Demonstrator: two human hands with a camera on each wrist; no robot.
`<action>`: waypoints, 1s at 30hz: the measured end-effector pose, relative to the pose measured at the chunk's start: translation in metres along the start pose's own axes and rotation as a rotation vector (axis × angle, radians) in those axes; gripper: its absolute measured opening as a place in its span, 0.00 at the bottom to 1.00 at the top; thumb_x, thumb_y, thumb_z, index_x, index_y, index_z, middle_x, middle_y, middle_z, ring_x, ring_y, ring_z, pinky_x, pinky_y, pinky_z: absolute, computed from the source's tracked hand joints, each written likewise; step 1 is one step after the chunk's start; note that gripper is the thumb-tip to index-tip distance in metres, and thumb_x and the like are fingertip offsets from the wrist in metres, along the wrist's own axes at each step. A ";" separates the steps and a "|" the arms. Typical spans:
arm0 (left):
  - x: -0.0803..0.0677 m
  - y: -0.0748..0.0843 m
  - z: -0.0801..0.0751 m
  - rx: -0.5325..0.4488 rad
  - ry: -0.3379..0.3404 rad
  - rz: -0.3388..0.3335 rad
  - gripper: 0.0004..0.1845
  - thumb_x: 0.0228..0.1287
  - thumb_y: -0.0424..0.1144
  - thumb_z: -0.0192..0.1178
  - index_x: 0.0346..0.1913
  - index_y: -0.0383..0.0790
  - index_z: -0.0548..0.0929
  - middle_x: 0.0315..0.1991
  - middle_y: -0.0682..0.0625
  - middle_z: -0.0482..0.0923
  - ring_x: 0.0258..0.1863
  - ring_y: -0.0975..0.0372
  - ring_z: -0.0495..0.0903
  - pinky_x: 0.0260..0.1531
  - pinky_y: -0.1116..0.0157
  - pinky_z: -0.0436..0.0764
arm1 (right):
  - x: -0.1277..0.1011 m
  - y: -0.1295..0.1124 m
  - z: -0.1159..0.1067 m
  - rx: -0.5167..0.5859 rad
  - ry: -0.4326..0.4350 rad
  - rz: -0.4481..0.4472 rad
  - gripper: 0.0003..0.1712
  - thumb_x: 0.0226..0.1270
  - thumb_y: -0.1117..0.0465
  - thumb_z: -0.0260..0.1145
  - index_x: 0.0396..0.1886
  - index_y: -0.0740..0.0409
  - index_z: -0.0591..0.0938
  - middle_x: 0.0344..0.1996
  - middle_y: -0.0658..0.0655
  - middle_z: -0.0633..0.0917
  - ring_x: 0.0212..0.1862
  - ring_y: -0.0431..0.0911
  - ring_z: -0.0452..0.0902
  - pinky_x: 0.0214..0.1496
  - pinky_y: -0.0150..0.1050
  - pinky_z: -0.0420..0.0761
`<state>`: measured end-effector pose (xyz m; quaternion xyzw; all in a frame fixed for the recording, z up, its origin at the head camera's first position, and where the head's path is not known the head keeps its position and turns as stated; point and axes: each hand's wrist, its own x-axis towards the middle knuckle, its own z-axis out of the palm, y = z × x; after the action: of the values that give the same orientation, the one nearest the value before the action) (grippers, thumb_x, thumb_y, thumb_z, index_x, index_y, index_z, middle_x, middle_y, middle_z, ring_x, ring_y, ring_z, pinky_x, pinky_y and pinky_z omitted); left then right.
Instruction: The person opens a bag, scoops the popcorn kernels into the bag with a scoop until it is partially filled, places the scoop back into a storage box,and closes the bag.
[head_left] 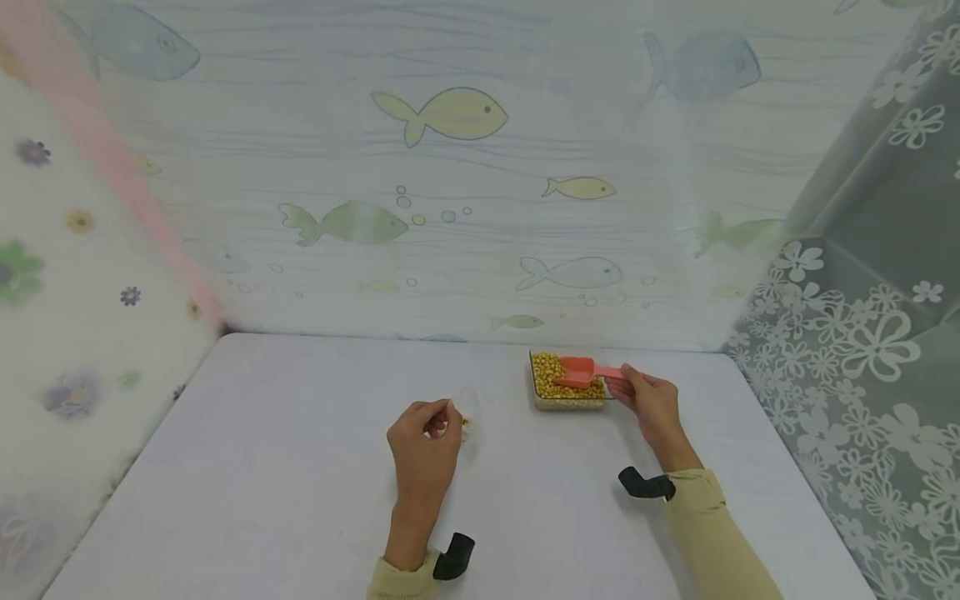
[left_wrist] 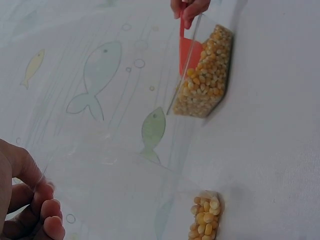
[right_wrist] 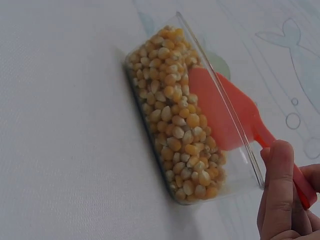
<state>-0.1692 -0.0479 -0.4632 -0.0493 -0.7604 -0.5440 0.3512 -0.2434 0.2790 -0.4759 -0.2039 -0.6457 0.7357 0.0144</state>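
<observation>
My left hand [head_left: 447, 417] pinches the top edge of a clear plastic bag [left_wrist: 120, 185] that stands on the white table [head_left: 300, 467]. A small heap of corn kernels [left_wrist: 205, 219] lies in the bag's bottom. To the right, a clear rectangular container [head_left: 570, 406] is filled with yellow corn kernels [right_wrist: 175, 115]. My right hand [head_left: 627, 382] grips the handle of a red plastic scoop [right_wrist: 225, 110]. The scoop's bowl lies in the container on top of the kernels. In the left wrist view the scoop [left_wrist: 186, 52] and the right hand's fingertips [left_wrist: 190, 9] show at the top.
A fish-patterned sheet [head_left: 450, 208] hangs as a wall just behind the container. A flowered sheet [head_left: 67, 333] closes the left side. A grey flowered curtain [head_left: 862, 350] closes the right. Bare tabletop spreads to the left and front of my hands.
</observation>
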 end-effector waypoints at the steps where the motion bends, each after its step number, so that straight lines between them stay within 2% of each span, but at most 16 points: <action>1: 0.000 0.000 0.000 0.000 0.002 0.003 0.05 0.56 0.19 0.65 0.33 0.27 0.89 0.24 0.46 0.81 0.21 0.61 0.76 0.21 0.67 0.77 | 0.000 0.000 0.000 0.014 0.002 0.013 0.29 0.79 0.58 0.58 0.68 0.76 0.69 0.27 0.45 0.88 0.36 0.33 0.87 0.46 0.27 0.84; 6: 0.000 -0.001 0.000 0.010 0.011 0.031 0.06 0.56 0.18 0.64 0.32 0.27 0.89 0.23 0.45 0.81 0.21 0.61 0.76 0.20 0.67 0.77 | -0.001 -0.002 -0.004 0.086 -0.026 0.050 0.22 0.79 0.59 0.59 0.62 0.70 0.72 0.28 0.46 0.89 0.36 0.34 0.87 0.47 0.27 0.83; 11: 0.001 -0.002 0.000 0.025 0.016 0.036 0.07 0.55 0.18 0.65 0.32 0.29 0.90 0.23 0.45 0.82 0.21 0.62 0.76 0.20 0.68 0.77 | -0.002 -0.003 -0.007 0.170 -0.057 0.099 0.09 0.79 0.60 0.59 0.46 0.62 0.79 0.28 0.49 0.89 0.36 0.35 0.87 0.46 0.27 0.84; 16: 0.000 -0.002 0.000 0.013 0.009 0.017 0.06 0.56 0.19 0.65 0.32 0.29 0.90 0.23 0.46 0.81 0.21 0.62 0.76 0.20 0.67 0.77 | -0.005 -0.003 -0.009 0.296 -0.079 0.168 0.11 0.78 0.61 0.59 0.35 0.57 0.83 0.28 0.52 0.89 0.35 0.38 0.88 0.45 0.27 0.84; 21: 0.000 -0.001 0.000 0.020 0.008 0.020 0.06 0.56 0.19 0.65 0.32 0.29 0.90 0.23 0.46 0.81 0.21 0.62 0.76 0.20 0.66 0.77 | -0.006 0.000 -0.012 0.384 -0.113 0.211 0.14 0.78 0.60 0.59 0.31 0.57 0.85 0.29 0.53 0.90 0.36 0.38 0.88 0.45 0.26 0.84; 30: 0.000 -0.001 -0.001 0.034 0.013 0.031 0.06 0.56 0.19 0.65 0.32 0.29 0.90 0.23 0.46 0.81 0.21 0.62 0.76 0.20 0.67 0.77 | -0.009 0.005 -0.016 0.525 -0.177 0.265 0.14 0.80 0.61 0.55 0.35 0.58 0.84 0.31 0.56 0.90 0.37 0.39 0.88 0.45 0.26 0.84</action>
<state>-0.1693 -0.0489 -0.4641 -0.0516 -0.7664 -0.5258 0.3654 -0.2285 0.2906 -0.4791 -0.2111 -0.3998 0.8878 -0.0858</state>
